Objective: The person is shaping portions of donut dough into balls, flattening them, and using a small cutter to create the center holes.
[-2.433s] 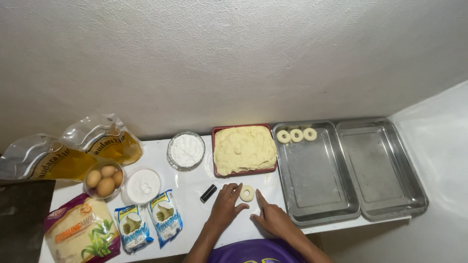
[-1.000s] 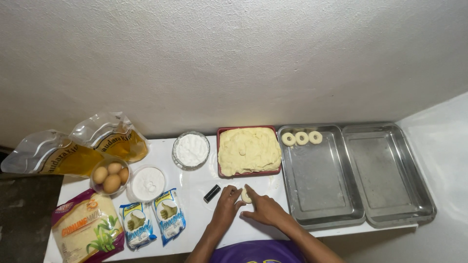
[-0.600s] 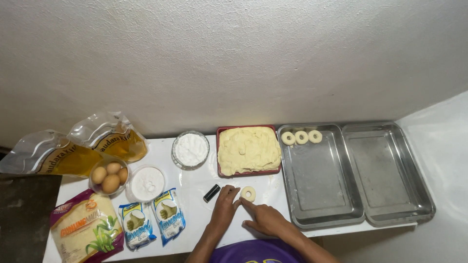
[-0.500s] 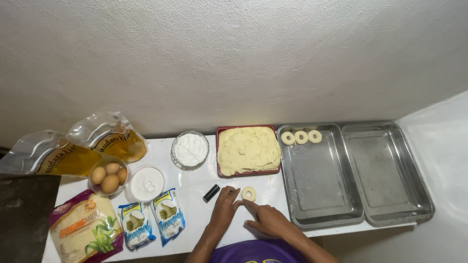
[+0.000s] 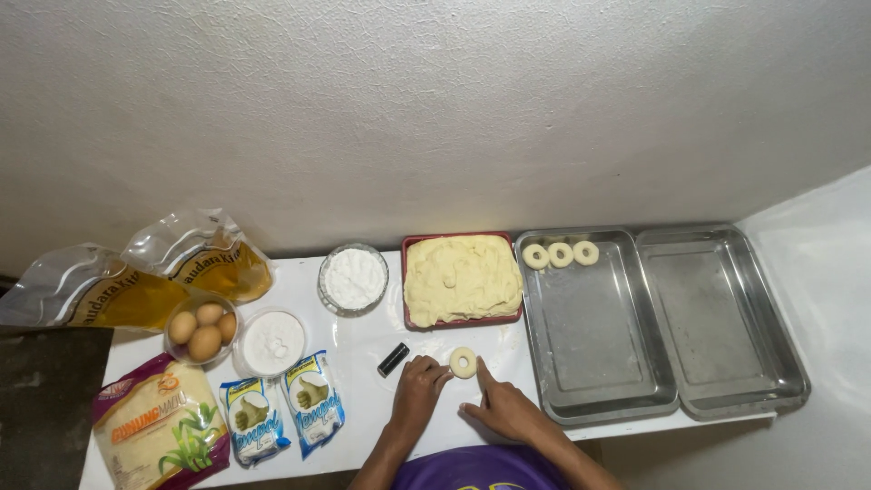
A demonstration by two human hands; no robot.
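From the head camera, the white tabletop [image 5: 363, 426] holds a small ring of pale dough [image 5: 464, 363] lying flat at the near middle, just in front of the red tray of dough [image 5: 462, 279]. The left hand [image 5: 416, 396] rests just left of the ring with its fingers curled loosely toward it, fingertips touching or nearly touching its edge; the right hand [image 5: 504, 410] lies flat just right of it, one finger stretched out to the ring's near side, nothing gripped in either. To the right, the nearer steel pan [image 5: 590, 363] carries three finished rings [image 5: 560, 254] in a row along its far edge, with most of its floor bare; the second steel pan [image 5: 726, 345] further right has nothing in it. As a judgement, the work is at an early stage: three rings laid out, a fourth shaped on the tabletop and not yet in a pan, and the red tray is nearly full. A small dark cylinder [image 5: 393, 359] lies left of the hands; bowls of white powder [image 5: 354, 278], eggs [image 5: 203, 330] and packets sit further left.
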